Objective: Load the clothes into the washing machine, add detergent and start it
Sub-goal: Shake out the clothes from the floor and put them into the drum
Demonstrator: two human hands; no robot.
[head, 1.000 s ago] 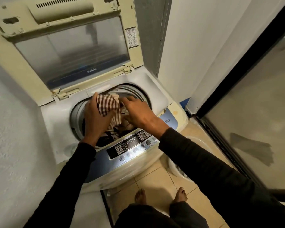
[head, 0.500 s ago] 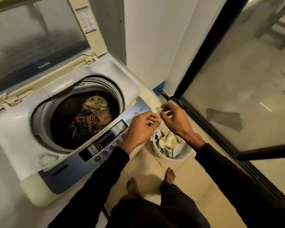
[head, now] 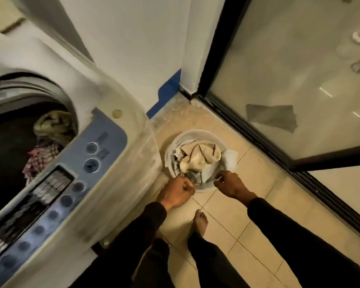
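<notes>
Tiles of pale beige cover the floor of a narrow corner, hemmed by a white wall at the back and a black-framed glass door along the right. The washing machine fills the left side, its drum open at the top with a checked cloth and a yellowish garment lying inside. A round white basket sits on the floor just beside the machine's front corner, holding crumpled cream and grey clothes. Both hands are down at the basket's near rim: the left hand has its fingers curled tight, the right hand likewise, each seemingly pinching something pale, though blur hides whether it is rim or cloth. A bare foot stands on the tiles just behind the basket. Open floor runs between the basket and the door track; the machine's side crowds the left hand.
</notes>
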